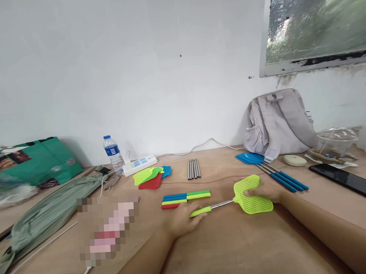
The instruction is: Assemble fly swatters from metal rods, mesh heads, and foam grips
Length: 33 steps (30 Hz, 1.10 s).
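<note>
A yellow-green fly swatter (253, 203) stretches between my two hands, its metal rod showing in the middle. My left hand (182, 220) is closed around the grip end. At the other end my right hand (268, 189) pinches the mesh head, thumb on top and fingers hidden beneath. Just beyond my left hand lie coloured handle tubes (186, 196) in blue, green, yellow and red. Several short metal rods (193, 169) are lined up farther back. Loose swatter heads (150, 181) in yellow, green, red and blue overlap to the left. Blue fly swatters (278, 173) lie together at right.
A power strip (140, 165) and water bottle (113, 151) stand near the wall. On the left are a grey-green bag (51, 211), a green bag (42, 160) and a blurred-out object (109, 228) with a cable. A backpack (281, 122), white case (294, 160), plastic cup (336, 142) and black phone (348, 181) occupy the right.
</note>
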### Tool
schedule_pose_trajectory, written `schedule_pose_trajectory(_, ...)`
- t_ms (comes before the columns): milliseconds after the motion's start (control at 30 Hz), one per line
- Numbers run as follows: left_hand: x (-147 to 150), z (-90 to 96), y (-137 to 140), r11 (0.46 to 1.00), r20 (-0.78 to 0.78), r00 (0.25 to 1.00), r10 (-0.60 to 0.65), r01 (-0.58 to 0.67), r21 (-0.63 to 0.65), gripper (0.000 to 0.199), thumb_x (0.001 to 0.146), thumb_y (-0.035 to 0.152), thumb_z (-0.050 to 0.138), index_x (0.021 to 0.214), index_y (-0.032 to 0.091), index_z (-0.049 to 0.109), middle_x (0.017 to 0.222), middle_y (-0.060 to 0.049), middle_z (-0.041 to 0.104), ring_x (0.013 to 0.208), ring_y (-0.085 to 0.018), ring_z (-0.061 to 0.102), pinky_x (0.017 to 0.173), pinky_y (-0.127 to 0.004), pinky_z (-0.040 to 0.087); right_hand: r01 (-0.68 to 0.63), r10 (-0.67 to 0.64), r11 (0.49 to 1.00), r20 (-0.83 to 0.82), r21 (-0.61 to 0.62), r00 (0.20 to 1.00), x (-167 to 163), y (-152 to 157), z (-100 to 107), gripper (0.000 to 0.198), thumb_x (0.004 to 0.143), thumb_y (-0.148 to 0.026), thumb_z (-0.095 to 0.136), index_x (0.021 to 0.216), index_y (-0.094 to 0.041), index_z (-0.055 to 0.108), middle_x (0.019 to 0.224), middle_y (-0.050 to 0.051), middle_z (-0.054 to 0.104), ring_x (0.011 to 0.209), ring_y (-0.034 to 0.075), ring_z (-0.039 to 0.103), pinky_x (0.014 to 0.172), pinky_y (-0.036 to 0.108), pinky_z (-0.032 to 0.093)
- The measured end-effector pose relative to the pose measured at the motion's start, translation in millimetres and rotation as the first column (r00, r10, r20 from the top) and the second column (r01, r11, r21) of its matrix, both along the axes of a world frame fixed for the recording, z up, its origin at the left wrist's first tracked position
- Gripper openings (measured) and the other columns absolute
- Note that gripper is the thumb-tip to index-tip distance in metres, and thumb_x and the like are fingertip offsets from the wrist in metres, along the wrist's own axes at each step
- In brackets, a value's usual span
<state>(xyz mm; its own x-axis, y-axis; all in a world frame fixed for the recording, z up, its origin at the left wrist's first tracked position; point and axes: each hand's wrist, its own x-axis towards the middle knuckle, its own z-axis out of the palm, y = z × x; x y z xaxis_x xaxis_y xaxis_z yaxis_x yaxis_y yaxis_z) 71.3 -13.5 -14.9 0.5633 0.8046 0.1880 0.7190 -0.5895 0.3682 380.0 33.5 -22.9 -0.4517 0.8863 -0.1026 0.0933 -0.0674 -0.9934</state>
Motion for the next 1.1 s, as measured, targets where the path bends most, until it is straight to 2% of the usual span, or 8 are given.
schedule_pose_trajectory(133, 0, -0.2, -2, 1.000, 0.016, 1.000, -0.005, 0.005, 0.018, 0.028, 0.084, 0.038, 0.041, 0.097, 0.022, 0.059, 0.093, -0.002, 0.066, 0.082, -0.016, 0.059, 0.069, -0.024, 0.042, 0.023, -0.021, 0.998, 0.042, -0.051, 0.999, 2, 5, -6, 0.041, 0.058, -0.036, 0.072, 0.091, -0.015, 0.062, 0.084, 0.007, 0.070, 0.078, 0.025, 0.064, 0.071, 0.038, 0.052)
schedule_pose_trajectory(200, 0, -0.5, -2, 1.000, -0.005, 1.000, 0.002, -0.002, 0.024, 0.029, 0.084, 0.039, 0.040, 0.099, 0.022, 0.058, 0.093, -0.002, 0.066, 0.082, -0.017, 0.059, 0.069, -0.025, 0.042, 0.018, -0.016, 0.998, 0.039, -0.056, 0.999, 3, 6, -7, 0.037, 0.058, -0.033, 0.072, 0.089, -0.014, 0.063, 0.084, 0.007, 0.070, 0.077, 0.025, 0.064, 0.070, 0.037, 0.052)
schedule_pose_trajectory(367, 2, -2.4, -3, 0.999, -0.048, 0.998, 0.035, -0.034, 0.037, 0.030, 0.084, 0.041, 0.040, 0.097, 0.022, 0.059, 0.090, -0.002, 0.066, 0.079, -0.018, 0.058, 0.067, -0.025, 0.042, 0.026, -0.022, 0.996, 0.050, -0.082, 0.999, 4, 5, -6, 0.035, 0.057, -0.033, 0.073, 0.085, -0.014, 0.064, 0.081, 0.008, 0.070, 0.075, 0.025, 0.065, 0.068, 0.037, 0.053)
schedule_pose_trajectory(600, 2, -3.8, -1, 0.999, -0.062, 0.998, 0.010, -0.008, 0.033, 0.032, 0.084, 0.042, 0.038, 0.099, 0.022, 0.058, 0.086, -0.002, 0.065, 0.075, -0.016, 0.058, 0.064, -0.024, 0.042, 0.028, -0.024, 0.997, 0.053, -0.079, 0.998, 1, 2, -4, 0.036, 0.056, -0.034, 0.074, 0.084, -0.014, 0.066, 0.080, 0.007, 0.070, 0.076, 0.025, 0.064, 0.070, 0.038, 0.052)
schedule_pose_trajectory(800, 2, -3.8, -1, 1.000, -0.025, 1.000, 0.012, -0.011, 0.021, 0.030, 0.084, 0.041, 0.039, 0.098, 0.022, 0.058, 0.090, -0.002, 0.065, 0.080, -0.016, 0.058, 0.067, -0.023, 0.043, 0.010, -0.006, 0.997, 0.054, -0.071, 0.999, 0, 4, -7, 0.043, 0.055, -0.037, 0.074, 0.090, -0.013, 0.065, 0.086, 0.009, 0.069, 0.080, 0.026, 0.064, 0.072, 0.039, 0.051)
schedule_pose_trajectory(933, 5, -0.7, -2, 1.000, -0.030, 1.000, -0.003, 0.004, 0.024, 0.031, 0.085, 0.041, 0.037, 0.100, 0.023, 0.057, 0.090, -0.002, 0.065, 0.079, -0.017, 0.059, 0.067, -0.024, 0.042, 0.009, -0.006, 0.997, 0.046, -0.079, 0.999, 2, 6, -8, 0.037, 0.058, -0.033, 0.073, 0.089, -0.015, 0.064, 0.085, 0.007, 0.070, 0.078, 0.025, 0.064, 0.070, 0.038, 0.052)
schedule_pose_trajectory(1000, 7, 4.2, -4, 0.998, -0.061, 0.998, -0.023, 0.026, 0.050, 0.032, 0.086, 0.040, 0.035, 0.103, 0.024, 0.056, 0.090, -0.002, 0.065, 0.079, -0.017, 0.059, 0.065, -0.025, 0.042, 0.023, -0.020, 0.996, 0.038, -0.092, 0.999, 4, 6, -7, 0.033, 0.059, -0.031, 0.073, 0.086, -0.015, 0.064, 0.082, 0.007, 0.070, 0.076, 0.024, 0.065, 0.070, 0.038, 0.052)
schedule_pose_trajectory(1100, 9, 14.8, -7, 0.985, -0.146, 0.989, -0.038, 0.062, 0.163, 0.032, 0.086, 0.039, 0.035, 0.107, 0.026, 0.055, 0.091, -0.003, 0.065, 0.080, -0.019, 0.058, 0.068, -0.029, 0.041, 0.056, -0.053, 0.994, 0.039, -0.092, 0.998, 7, 4, -2, 0.031, 0.058, -0.030, 0.073, 0.083, -0.014, 0.064, 0.079, 0.007, 0.070, 0.075, 0.025, 0.065, 0.069, 0.039, 0.053)
